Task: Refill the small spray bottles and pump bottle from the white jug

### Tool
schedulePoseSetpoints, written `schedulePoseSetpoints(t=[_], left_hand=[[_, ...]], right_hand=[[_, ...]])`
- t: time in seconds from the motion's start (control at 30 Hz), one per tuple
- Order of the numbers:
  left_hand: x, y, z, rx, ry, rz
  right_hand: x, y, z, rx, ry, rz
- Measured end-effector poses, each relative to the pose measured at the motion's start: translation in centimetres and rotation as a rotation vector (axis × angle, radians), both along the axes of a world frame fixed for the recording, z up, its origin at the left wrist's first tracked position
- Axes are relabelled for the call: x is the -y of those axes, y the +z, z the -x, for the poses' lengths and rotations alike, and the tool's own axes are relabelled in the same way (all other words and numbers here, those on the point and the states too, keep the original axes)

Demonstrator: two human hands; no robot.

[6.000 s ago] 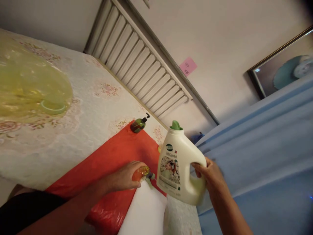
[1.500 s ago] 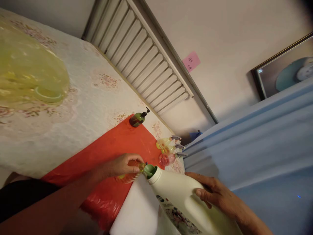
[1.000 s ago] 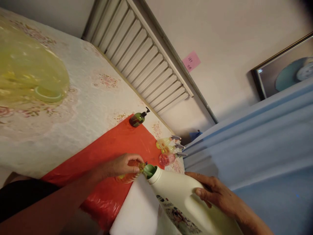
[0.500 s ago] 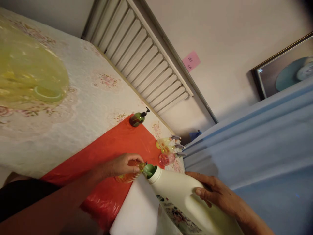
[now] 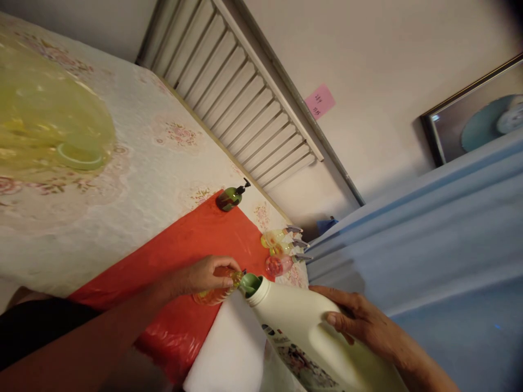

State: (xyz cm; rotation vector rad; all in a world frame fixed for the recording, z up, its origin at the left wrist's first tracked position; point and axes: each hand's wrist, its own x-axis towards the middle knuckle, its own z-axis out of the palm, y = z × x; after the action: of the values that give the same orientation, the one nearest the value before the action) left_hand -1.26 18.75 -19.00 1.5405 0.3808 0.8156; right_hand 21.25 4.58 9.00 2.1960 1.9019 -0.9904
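Head view, looking down: the right hand [image 5: 359, 321] is wrapped around the handle of a large white jug [image 5: 302, 332], tipped so its green spout [image 5: 250, 284] sits against the mouth of a small orange bottle [image 5: 214, 293]. The left hand [image 5: 200, 276] is closed around that bottle, which stands on a red sheet [image 5: 183, 245] at the edge of a white pad [image 5: 229, 354]. Beyond lie three small spray bottles [image 5: 280, 251] — and, farther off, a green pump bottle [image 5: 231, 197].
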Motion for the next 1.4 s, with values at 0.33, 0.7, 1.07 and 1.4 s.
schedulePoseSetpoints(t=[0.33,0.7,1.07,1.4], left_hand=[[-0.02,0.10,0.10,-0.006,-0.023,0.019],[0.18,0.52,0.14,-0.010,0.000,0.015],[0.04,0.09,0.06,0.008,-0.011,0.005],[-0.02,-0.23,-0.14,-0.005,-0.007,0.022]], right_hand=[[-0.02,0.01,0.09,0.000,0.000,0.003],[-0.10,0.14,0.20,0.021,0.001,-0.002],[-0.27,0.22,0.08,0.038,-0.010,-0.004],[-0.19,0.29,0.15,0.022,-0.005,0.000]])
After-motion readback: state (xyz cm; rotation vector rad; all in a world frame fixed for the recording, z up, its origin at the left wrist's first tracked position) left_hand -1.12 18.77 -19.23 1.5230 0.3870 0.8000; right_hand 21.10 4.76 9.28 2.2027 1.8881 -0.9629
